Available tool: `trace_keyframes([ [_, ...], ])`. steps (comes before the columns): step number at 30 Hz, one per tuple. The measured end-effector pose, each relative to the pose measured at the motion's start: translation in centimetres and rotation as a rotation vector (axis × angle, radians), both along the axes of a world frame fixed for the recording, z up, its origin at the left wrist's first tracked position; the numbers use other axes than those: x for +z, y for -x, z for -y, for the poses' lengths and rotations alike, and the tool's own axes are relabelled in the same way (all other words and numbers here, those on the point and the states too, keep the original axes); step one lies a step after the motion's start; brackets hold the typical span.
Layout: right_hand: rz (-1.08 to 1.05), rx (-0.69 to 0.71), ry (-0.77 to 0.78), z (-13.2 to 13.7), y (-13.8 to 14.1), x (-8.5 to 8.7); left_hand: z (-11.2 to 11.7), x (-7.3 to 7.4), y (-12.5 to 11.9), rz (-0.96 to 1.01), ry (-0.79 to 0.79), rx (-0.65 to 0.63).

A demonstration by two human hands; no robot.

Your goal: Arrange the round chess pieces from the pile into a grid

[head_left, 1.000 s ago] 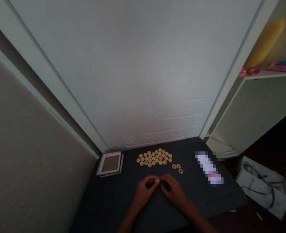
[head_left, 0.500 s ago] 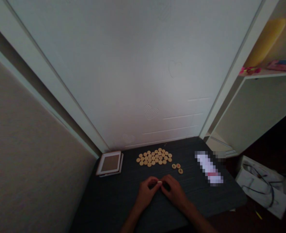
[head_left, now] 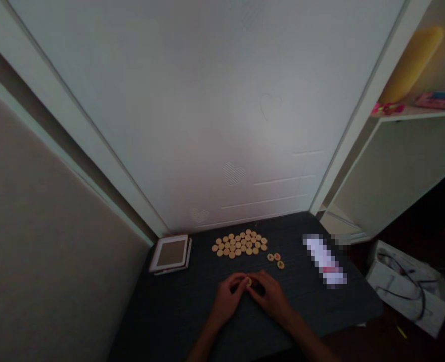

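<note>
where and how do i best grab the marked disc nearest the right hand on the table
Probably pinch the marked disc by its left and right rim, coming with the right hand from the near side: it is round and lies flat, and its two marked neighbours sit on its far side.

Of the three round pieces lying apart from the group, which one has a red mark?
The middle piece has it; the left piece and the lower right piece show dark marks.

Lone head-camera view from near above, forward and down onto the table (head_left: pixel 162 306)
</note>
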State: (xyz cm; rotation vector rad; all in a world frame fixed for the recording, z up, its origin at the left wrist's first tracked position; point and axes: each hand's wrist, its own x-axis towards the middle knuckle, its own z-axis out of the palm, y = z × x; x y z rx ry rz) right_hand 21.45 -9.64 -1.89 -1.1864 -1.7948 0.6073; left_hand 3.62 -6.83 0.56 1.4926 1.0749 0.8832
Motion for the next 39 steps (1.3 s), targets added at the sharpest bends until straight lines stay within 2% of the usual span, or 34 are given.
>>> trace_keyframes([
  [10, -0.036, -0.003, 0.040, -0.1, -0.2, -0.4, 0.2, 0.8, 0.2, 0.057, 0.023, -0.076],
  [19, -0.058, 0.053, 0.095, -0.3, -0.4, -0.3, 0.0, 0.1, 0.5, 0.041, 0.022, -0.076],
  [39, -0.132, -0.001, 0.178, -0.3, -0.4, 0.3, 0.1, 0.0, 0.7, -0.023, -0.006, -0.110],
])
